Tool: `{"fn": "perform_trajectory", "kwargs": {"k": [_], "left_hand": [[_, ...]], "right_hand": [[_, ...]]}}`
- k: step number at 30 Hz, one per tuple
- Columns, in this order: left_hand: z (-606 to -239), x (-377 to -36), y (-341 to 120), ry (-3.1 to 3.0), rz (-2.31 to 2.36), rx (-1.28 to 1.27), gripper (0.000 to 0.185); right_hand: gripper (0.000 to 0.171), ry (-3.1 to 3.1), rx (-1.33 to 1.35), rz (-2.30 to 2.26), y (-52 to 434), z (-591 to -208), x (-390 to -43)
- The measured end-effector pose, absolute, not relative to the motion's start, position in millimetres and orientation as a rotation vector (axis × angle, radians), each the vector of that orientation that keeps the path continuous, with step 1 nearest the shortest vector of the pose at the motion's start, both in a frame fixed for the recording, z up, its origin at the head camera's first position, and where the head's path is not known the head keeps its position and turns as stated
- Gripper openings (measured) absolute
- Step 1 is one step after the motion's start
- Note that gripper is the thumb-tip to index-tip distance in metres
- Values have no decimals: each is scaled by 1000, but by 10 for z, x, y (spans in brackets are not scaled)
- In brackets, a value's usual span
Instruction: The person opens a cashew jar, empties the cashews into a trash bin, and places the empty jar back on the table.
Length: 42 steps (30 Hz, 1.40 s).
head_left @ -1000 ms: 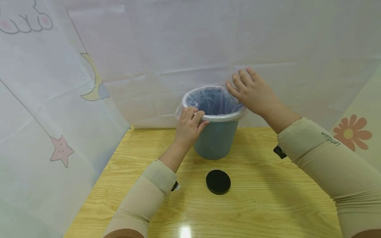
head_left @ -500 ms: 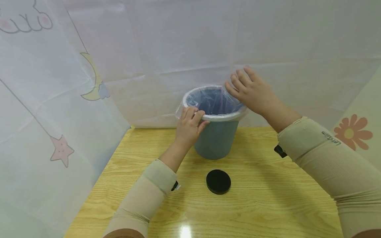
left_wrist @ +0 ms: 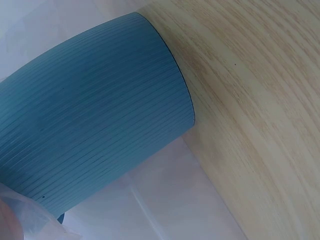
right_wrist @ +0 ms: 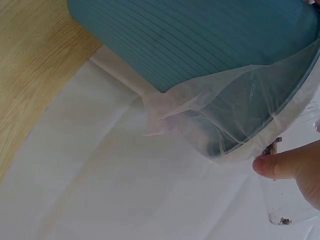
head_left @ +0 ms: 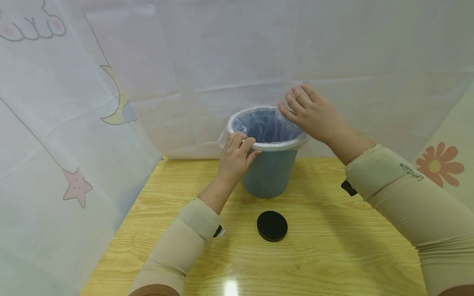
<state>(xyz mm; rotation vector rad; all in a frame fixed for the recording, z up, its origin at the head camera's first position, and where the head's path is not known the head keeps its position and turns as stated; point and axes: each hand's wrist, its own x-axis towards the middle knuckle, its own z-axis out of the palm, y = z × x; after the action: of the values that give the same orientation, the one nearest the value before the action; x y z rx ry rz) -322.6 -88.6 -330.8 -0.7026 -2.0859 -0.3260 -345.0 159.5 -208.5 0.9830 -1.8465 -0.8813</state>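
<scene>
Head view, mid-frame: grips the near rim of the blue bin (head_left: 268, 176) with the left hand (head_left: 235, 158), fingers curled over the clear liner (head_left: 264, 125) folded there. Holds a clear jar (head_left: 286, 119) in the right hand (head_left: 314, 115) at the right of the rim, tipped toward the opening. Since a second ago, edges the right hand slightly left and lower, bringing the jar further over the bin's mouth; keeps the left hand unmoved. Shows a black lid (head_left: 272, 226) lower centre on the bench (head_left: 333, 246), apart from the bin.

Right wrist view adds the thumb (right_wrist: 280, 165) against the jar and dark crumbs at its bottom. Left wrist view gives only the bin's ribbed wall (left_wrist: 100, 125) standing on the bench.
</scene>
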Motion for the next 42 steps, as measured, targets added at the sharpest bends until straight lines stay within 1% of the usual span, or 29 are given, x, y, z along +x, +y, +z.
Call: {"fn": "perform_trajectory", "kwargs": {"k": [9,17,20,25,36,42], "left_hand": [[-3305,-3229,-881,-2079,-333,-712,37],[-3305,-3228,-884,-2079,-344,-725,48],[-3303,-3232,-886,-2081,-339,-719,46],[-3296,-3225,-884,-2086,-336,-715,37],[-3284,-3220,-878,-2113,-331,-705,37],[-3286,-3232,-877,-2114,-338,-723,36]], "right_hand": [[77,-1869,960,-940,1589,-2084,-3437],[76,-1884,967,-921,1599,-2092,-3435],[76,-1890,963,-913,1597,-2094,-3433],[73,-1893,963,-876,1597,-2092,-3442],[66,-1904,958,-757,1623,-2076,-3439],[67,-1943,957,-733,1626,-2077,-3431]]}}
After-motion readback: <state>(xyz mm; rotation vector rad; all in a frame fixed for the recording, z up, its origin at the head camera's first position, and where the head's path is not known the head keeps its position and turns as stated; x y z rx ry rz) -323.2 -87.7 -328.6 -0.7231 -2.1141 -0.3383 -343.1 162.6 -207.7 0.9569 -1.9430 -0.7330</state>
